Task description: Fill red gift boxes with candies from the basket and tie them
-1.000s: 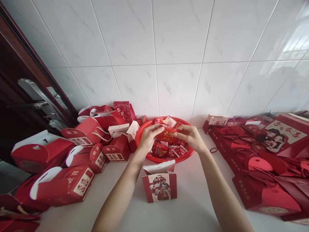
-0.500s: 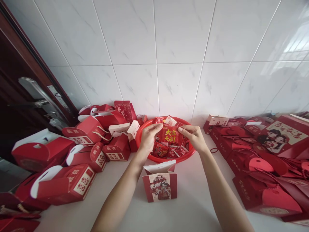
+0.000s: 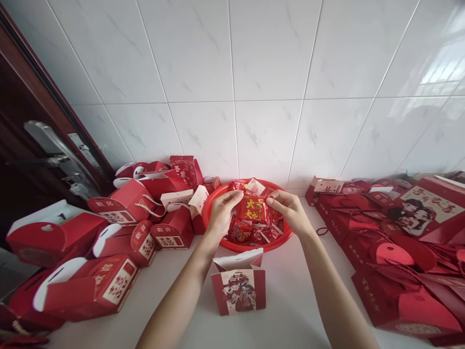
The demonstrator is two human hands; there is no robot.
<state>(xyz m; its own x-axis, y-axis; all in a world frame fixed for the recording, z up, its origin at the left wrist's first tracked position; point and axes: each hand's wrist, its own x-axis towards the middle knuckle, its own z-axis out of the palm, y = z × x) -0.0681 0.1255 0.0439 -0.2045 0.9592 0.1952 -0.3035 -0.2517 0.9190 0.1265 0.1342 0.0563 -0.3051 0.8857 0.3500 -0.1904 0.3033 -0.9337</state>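
Observation:
Between my hands is a red candy packet (image 3: 253,209) with gold lettering, held up by its two upper corners. My left hand (image 3: 224,208) pinches the left corner and my right hand (image 3: 288,208) the right one. Behind and below it sits a red plastic basin (image 3: 208,228) filled with small red-wrapped sweets (image 3: 241,232). Nearer to me, between my forearms, a small red gift box (image 3: 239,291) with a printed couple stands upright, its white-lined top open.
Several red gift boxes (image 3: 89,286) crowd the left side, some with rope handles. Flat-stacked red boxes (image 3: 395,291) fill the right. A white tiled wall (image 3: 269,140) rises behind the basin, and a dark door with a metal handle (image 3: 54,145) is at far left.
Both hands still hold the packet by its corners, now slightly lower. The whole scene sits a little lower in view as the camera tilts slightly.

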